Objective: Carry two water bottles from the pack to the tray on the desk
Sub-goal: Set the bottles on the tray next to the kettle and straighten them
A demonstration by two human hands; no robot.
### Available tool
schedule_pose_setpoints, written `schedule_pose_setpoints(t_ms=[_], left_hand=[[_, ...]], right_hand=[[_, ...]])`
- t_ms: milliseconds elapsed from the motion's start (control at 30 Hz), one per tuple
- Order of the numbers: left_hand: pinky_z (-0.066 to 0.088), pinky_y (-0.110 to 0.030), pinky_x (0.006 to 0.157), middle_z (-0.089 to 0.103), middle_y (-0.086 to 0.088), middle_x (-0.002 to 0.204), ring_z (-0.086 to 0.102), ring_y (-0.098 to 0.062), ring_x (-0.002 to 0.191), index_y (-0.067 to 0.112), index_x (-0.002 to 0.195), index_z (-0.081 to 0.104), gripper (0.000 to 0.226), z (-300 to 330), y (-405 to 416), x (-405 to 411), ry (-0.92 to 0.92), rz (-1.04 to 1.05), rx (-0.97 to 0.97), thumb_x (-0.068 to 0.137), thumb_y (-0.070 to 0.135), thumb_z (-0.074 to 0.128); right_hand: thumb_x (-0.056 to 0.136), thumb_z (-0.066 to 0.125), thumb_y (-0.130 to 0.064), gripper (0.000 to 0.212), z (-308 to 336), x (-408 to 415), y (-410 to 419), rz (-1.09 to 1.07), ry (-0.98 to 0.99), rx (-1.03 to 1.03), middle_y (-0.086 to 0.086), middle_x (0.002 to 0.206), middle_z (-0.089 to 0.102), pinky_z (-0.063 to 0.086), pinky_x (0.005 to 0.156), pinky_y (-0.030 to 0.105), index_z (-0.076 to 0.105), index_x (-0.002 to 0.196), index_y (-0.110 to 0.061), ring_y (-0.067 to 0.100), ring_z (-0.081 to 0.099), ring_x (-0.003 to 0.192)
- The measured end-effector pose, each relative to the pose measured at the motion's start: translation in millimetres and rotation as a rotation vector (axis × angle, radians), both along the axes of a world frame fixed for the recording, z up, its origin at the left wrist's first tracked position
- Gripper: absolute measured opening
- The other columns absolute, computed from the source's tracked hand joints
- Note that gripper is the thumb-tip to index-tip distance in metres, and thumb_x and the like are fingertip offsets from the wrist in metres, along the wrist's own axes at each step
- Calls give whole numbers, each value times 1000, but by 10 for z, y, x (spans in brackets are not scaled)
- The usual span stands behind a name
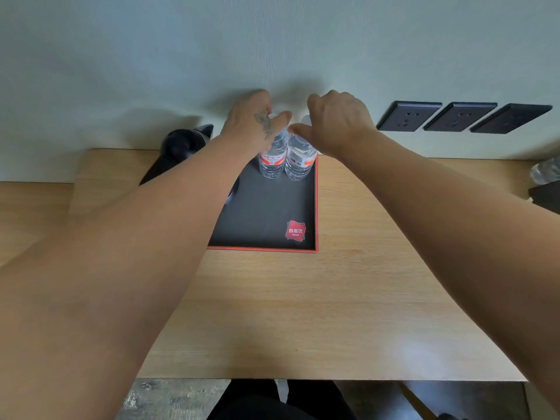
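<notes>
Two clear water bottles with red-and-white labels stand upright side by side at the far end of a black tray (266,207) with a red rim. My left hand (251,121) is closed over the top of the left bottle (272,160). My right hand (336,122) is closed over the top of the right bottle (298,163). Both caps are mostly hidden under my fingers. The bottles' bases rest on the tray floor, close to the wall.
The tray sits on a light wooden desk (333,298) against a pale wall. A black kettle (181,147) stands left of the tray. Three dark wall sockets (409,116) are at the right. A clear plastic-wrapped item (547,171) lies at the right edge.
</notes>
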State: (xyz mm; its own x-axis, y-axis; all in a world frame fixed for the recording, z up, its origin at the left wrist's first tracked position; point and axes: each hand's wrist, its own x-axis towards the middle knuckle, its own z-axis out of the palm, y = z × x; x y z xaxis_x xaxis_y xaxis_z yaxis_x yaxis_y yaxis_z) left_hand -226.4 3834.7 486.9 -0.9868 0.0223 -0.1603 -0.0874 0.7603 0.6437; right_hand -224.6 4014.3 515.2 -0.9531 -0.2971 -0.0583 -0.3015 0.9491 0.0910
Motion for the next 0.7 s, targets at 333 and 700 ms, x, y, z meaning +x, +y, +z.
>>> schedule_pose_setpoints(t_ms=[333,700], left_hand=[[52,-25,44,61,-8,66,79,-37,56,20,88,47,38,-70,28,-10,-10,37,98,92,51,69],[65,-52,52,57,-2,61,78,-33,52,25,82,47,44,-125,-5,-59,-29,43,139,82,61,72]], right_hand=[[96,48,-73,61,-62,-139,-83,-84,52,36,12,82,53,37,65,35,54,81,-14,34,63,80],[100,41,-67,61,-145,-151,-36,-114,114,10,10,72,46,34,63,36,54,77,-12,30,48,69]])
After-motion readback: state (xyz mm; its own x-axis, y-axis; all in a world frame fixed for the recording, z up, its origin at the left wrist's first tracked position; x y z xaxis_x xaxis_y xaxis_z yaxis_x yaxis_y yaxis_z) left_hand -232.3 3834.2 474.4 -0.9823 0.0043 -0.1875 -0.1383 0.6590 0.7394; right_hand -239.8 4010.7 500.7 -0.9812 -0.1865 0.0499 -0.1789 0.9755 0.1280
